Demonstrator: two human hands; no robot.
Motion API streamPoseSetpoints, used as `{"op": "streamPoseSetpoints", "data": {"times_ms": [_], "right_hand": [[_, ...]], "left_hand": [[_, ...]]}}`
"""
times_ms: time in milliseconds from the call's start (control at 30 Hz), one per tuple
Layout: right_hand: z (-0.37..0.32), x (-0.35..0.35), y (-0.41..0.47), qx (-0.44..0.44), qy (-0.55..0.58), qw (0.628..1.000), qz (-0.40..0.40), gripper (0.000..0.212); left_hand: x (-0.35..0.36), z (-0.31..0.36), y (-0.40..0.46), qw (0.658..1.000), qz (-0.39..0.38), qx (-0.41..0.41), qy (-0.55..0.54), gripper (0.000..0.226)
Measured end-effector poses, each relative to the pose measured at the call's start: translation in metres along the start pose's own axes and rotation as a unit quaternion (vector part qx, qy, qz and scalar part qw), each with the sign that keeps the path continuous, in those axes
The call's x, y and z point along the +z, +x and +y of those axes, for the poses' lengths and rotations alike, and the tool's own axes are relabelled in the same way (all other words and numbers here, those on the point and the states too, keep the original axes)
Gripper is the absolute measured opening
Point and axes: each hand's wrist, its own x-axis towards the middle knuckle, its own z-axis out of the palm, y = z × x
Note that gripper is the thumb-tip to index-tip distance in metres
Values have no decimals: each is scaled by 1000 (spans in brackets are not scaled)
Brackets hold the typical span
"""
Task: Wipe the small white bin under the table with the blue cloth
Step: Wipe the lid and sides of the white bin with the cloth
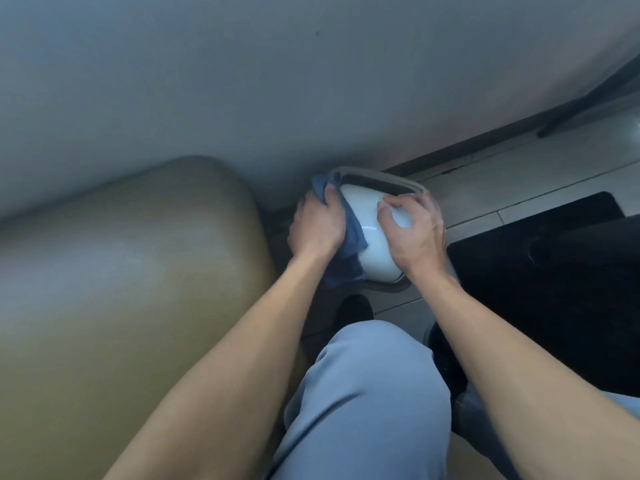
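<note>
The small white bin sits on the floor just past my knee, with a grey rim around a dark opening. My left hand presses the blue cloth against the bin's left side; the cloth hangs down below my wrist and bunches above my fingers. My right hand grips the bin's right upper side, fingers curled over the white wall. The bin's lower part is partly hidden by both hands.
A tan padded seat fills the left. A pale grey wall rises behind the bin. A black mat lies on the tiled floor to the right. My knee in light blue trousers is in front.
</note>
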Motion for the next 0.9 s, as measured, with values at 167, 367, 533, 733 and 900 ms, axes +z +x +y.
{"op": "streamPoseSetpoints", "data": {"times_ms": [167, 367, 533, 733, 900], "right_hand": [[2, 0, 0, 5, -2, 1000, 17, 43], [-1, 5, 3, 8, -1, 1000, 30, 39], [6, 1, 6, -16, 8, 1000, 3, 40], [8, -2, 11, -16, 20, 1000, -10, 39], [4, -2, 15, -24, 18, 999, -31, 40]], "left_hand": [[4, 37, 32, 979, -69, 97, 162, 49], [0, -4, 15, 992, -31, 122, 9, 48], [-3, 17, 41, 992, -105, 57, 40, 54], [0, 20, 50, 982, -117, 144, 41, 43], [3, -7, 21, 995, -47, 89, -23, 50]]}}
